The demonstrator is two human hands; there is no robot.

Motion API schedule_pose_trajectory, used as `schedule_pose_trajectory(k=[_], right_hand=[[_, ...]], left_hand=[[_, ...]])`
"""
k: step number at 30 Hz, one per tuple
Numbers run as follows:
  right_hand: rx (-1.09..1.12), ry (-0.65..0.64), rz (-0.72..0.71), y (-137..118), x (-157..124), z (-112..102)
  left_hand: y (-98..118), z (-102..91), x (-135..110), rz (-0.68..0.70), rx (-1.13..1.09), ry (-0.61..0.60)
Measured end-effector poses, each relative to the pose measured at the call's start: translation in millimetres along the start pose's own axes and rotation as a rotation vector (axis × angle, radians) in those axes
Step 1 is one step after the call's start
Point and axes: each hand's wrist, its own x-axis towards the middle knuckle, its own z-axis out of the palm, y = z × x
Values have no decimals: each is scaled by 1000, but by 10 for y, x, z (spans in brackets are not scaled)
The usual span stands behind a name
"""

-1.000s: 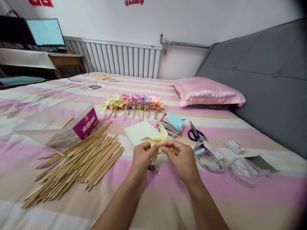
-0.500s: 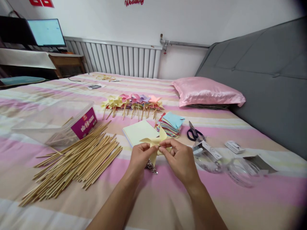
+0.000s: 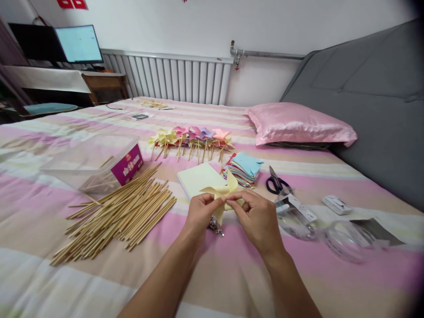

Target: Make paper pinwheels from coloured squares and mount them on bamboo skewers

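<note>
My left hand (image 3: 200,214) and my right hand (image 3: 256,218) meet over the bed and pinch the centre of a folded yellow paper pinwheel (image 3: 222,192). Its blades stick up and down past my fingers. Under my left hand lies a small heap of metal pins (image 3: 215,227). Just beyond the hands sits a pad of pale yellow paper squares (image 3: 197,179), with a stack of coloured paper squares (image 3: 244,169) to its right. A row of finished pinwheels on sticks (image 3: 192,139) lies farther back.
A pile of wooden sticks (image 3: 121,216) spreads at the left beside a clear plastic box (image 3: 91,165). Black scissors (image 3: 276,182), clear round containers (image 3: 341,238) and small packets (image 3: 336,204) lie at the right. A pink pillow (image 3: 298,126) rests against the grey headboard (image 3: 374,101).
The view has shifted slightly left and down, so everything sits a little to the right in frame. My hands keep the same pinch on the yellow pinwheel.
</note>
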Motion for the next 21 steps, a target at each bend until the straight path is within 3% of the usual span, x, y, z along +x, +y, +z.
schedule_pose_trajectory(k=[10, 21], right_hand=[[57, 33, -37, -13, 18, -8], [-29, 62, -24, 14, 7, 9]], left_hand=[[38, 1, -5, 9, -13, -19], [11, -24, 6, 13, 6, -35]])
